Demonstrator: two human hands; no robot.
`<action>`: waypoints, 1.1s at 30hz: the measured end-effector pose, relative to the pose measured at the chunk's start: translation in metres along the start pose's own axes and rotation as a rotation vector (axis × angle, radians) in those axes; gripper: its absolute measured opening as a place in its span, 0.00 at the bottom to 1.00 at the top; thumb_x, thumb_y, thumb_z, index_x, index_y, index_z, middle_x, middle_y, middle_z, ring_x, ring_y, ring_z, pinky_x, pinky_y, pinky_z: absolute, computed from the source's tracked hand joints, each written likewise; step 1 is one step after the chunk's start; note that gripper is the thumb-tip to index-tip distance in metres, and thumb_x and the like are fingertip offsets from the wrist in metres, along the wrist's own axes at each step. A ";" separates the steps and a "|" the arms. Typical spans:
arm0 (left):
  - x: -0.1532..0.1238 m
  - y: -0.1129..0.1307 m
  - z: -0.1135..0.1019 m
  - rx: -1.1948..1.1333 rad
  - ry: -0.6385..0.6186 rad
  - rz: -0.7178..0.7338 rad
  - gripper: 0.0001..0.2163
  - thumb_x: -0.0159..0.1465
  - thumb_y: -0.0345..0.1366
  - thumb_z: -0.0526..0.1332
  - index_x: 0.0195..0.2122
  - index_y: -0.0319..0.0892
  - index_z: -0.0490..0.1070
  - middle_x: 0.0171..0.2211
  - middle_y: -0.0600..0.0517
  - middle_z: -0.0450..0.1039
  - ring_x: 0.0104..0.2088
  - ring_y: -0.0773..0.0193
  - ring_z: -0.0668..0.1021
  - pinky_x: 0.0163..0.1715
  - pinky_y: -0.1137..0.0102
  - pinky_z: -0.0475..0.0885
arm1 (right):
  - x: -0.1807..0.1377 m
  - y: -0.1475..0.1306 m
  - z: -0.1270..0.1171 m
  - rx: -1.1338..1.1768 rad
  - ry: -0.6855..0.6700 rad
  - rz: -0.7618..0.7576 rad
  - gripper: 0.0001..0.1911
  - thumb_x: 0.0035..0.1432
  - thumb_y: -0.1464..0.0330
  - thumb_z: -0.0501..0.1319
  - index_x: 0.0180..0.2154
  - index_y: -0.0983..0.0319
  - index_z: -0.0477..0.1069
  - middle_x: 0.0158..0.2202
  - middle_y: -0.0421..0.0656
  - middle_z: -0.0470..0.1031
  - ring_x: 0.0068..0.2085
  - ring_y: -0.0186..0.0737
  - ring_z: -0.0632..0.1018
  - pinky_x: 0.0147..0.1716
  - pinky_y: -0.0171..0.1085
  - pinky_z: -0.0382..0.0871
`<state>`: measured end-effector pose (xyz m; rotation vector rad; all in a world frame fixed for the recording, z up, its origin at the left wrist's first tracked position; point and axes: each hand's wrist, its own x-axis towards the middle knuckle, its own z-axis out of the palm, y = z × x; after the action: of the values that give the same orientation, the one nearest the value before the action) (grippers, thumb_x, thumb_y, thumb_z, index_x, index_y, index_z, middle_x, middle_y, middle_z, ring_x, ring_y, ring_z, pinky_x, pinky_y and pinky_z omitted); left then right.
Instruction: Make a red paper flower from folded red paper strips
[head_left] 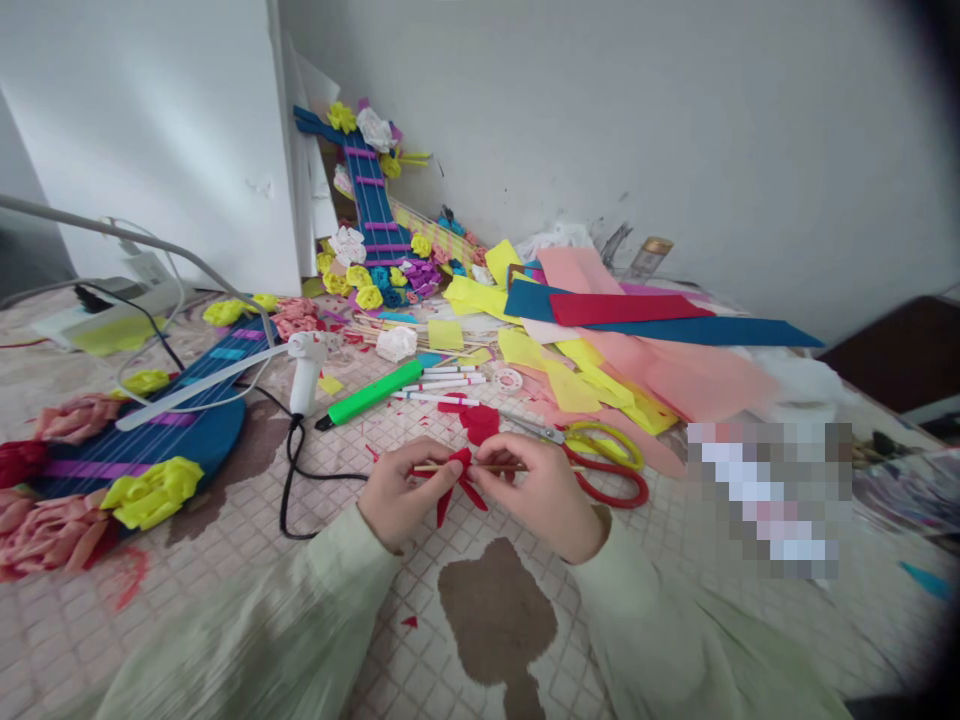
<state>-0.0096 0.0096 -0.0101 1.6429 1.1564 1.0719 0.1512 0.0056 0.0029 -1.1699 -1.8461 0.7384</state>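
Note:
My left hand (401, 493) and my right hand (544, 492) meet low in the middle of the head view, over a patterned mat. Both pinch a thin wooden stick (495, 467) lying sideways between them. Red paper (459, 478) is wrapped on the stick where my fingertips touch, with red strips hanging below. More red paper pieces (477, 420) lie just beyond my hands. Pale green sleeves cover both forearms.
Scissors with yellow and red handles (609, 462) lie right of my right hand. A white glue gun (306, 372) with black cord, a green marker (369, 394) and pens sit ahead. Coloured paper sheets (637, 340) spread at right; a blue paper guitar (142, 430) with paper flowers lies at left.

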 end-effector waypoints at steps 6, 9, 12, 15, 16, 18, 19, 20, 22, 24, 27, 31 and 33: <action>0.000 -0.003 0.002 -0.035 0.037 -0.038 0.07 0.53 0.35 0.58 0.22 0.37 0.70 0.22 0.50 0.69 0.25 0.66 0.71 0.24 0.73 0.66 | -0.001 0.002 0.004 -0.023 0.016 0.002 0.01 0.47 0.72 0.59 0.27 0.62 0.67 0.26 0.40 0.72 0.27 0.34 0.73 0.27 0.32 0.69; -0.001 -0.003 0.002 -0.037 0.061 -0.062 0.07 0.52 0.35 0.58 0.21 0.37 0.71 0.21 0.50 0.69 0.24 0.66 0.71 0.24 0.73 0.66 | -0.001 0.001 0.004 -0.032 -0.008 0.011 0.01 0.47 0.73 0.58 0.27 0.62 0.67 0.26 0.40 0.72 0.27 0.34 0.73 0.27 0.32 0.69; -0.001 -0.002 0.003 -0.038 0.081 -0.103 0.07 0.52 0.35 0.59 0.21 0.37 0.71 0.21 0.51 0.70 0.23 0.66 0.71 0.23 0.73 0.67 | -0.002 -0.001 0.004 -0.047 -0.027 0.004 0.02 0.47 0.73 0.58 0.27 0.62 0.68 0.26 0.40 0.72 0.27 0.34 0.72 0.27 0.32 0.69; 0.000 -0.001 0.003 -0.048 0.083 -0.128 0.08 0.52 0.35 0.58 0.21 0.37 0.72 0.21 0.51 0.71 0.24 0.65 0.72 0.24 0.73 0.67 | -0.001 -0.002 0.003 -0.066 -0.026 -0.010 0.02 0.47 0.73 0.58 0.27 0.62 0.68 0.26 0.40 0.71 0.27 0.33 0.72 0.27 0.32 0.68; 0.000 -0.001 0.002 -0.049 0.078 -0.127 0.08 0.52 0.35 0.58 0.21 0.37 0.72 0.21 0.51 0.71 0.24 0.65 0.72 0.25 0.73 0.67 | -0.001 -0.002 0.003 -0.069 -0.024 -0.011 0.02 0.47 0.73 0.58 0.27 0.62 0.68 0.26 0.40 0.71 0.27 0.33 0.72 0.27 0.31 0.68; 0.000 -0.001 0.002 -0.042 0.064 -0.110 0.08 0.52 0.36 0.58 0.23 0.37 0.72 0.22 0.50 0.71 0.25 0.65 0.72 0.26 0.73 0.67 | -0.001 -0.003 0.003 -0.068 -0.021 -0.012 0.02 0.48 0.74 0.57 0.27 0.62 0.67 0.26 0.40 0.71 0.27 0.33 0.72 0.27 0.31 0.67; 0.000 0.000 0.002 -0.036 0.057 -0.100 0.08 0.52 0.36 0.59 0.23 0.36 0.72 0.23 0.50 0.71 0.25 0.65 0.72 0.26 0.73 0.67 | -0.001 -0.002 0.002 -0.066 -0.021 -0.012 0.02 0.48 0.74 0.57 0.27 0.62 0.67 0.25 0.39 0.71 0.27 0.33 0.72 0.26 0.31 0.67; 0.000 0.000 0.002 -0.030 0.050 -0.093 0.07 0.51 0.36 0.59 0.24 0.36 0.72 0.23 0.50 0.71 0.26 0.65 0.72 0.26 0.73 0.67 | 0.000 -0.002 0.002 -0.063 -0.022 -0.013 0.02 0.48 0.74 0.57 0.27 0.62 0.67 0.25 0.39 0.71 0.27 0.33 0.72 0.26 0.31 0.67; 0.000 0.001 0.002 -0.023 0.044 -0.089 0.07 0.51 0.36 0.60 0.25 0.36 0.71 0.24 0.50 0.71 0.26 0.65 0.72 0.27 0.72 0.67 | 0.000 -0.002 0.001 -0.054 -0.026 -0.018 0.02 0.49 0.73 0.57 0.27 0.62 0.67 0.26 0.39 0.71 0.27 0.33 0.72 0.26 0.31 0.67; 0.001 0.002 0.001 -0.032 0.033 -0.090 0.07 0.51 0.36 0.60 0.25 0.36 0.71 0.24 0.50 0.70 0.26 0.65 0.71 0.27 0.72 0.67 | 0.000 -0.002 0.000 -0.044 -0.029 -0.024 0.02 0.49 0.73 0.56 0.27 0.62 0.67 0.25 0.39 0.71 0.26 0.32 0.71 0.26 0.30 0.66; 0.001 0.004 0.001 -0.067 0.020 -0.086 0.07 0.51 0.36 0.60 0.23 0.37 0.71 0.23 0.51 0.70 0.26 0.65 0.71 0.27 0.73 0.66 | 0.001 -0.003 -0.002 -0.035 -0.030 -0.024 0.03 0.50 0.72 0.56 0.28 0.62 0.68 0.25 0.39 0.71 0.25 0.31 0.71 0.24 0.30 0.65; 0.002 0.007 0.001 -0.109 0.010 -0.112 0.09 0.51 0.38 0.59 0.21 0.37 0.70 0.21 0.52 0.68 0.24 0.67 0.70 0.25 0.73 0.66 | 0.001 -0.002 -0.004 -0.020 -0.046 -0.053 0.04 0.50 0.72 0.56 0.30 0.62 0.69 0.27 0.39 0.72 0.27 0.32 0.72 0.26 0.30 0.66; 0.003 0.007 0.001 -0.113 -0.004 -0.111 0.09 0.51 0.38 0.59 0.20 0.37 0.69 0.20 0.53 0.67 0.23 0.67 0.69 0.25 0.74 0.65 | 0.001 -0.002 -0.005 -0.012 -0.073 -0.077 0.05 0.50 0.73 0.56 0.31 0.61 0.69 0.29 0.40 0.72 0.29 0.32 0.73 0.27 0.30 0.67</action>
<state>-0.0068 0.0103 -0.0029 1.4762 1.1497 1.0439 0.1546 0.0066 0.0072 -1.0863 -1.9469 0.7361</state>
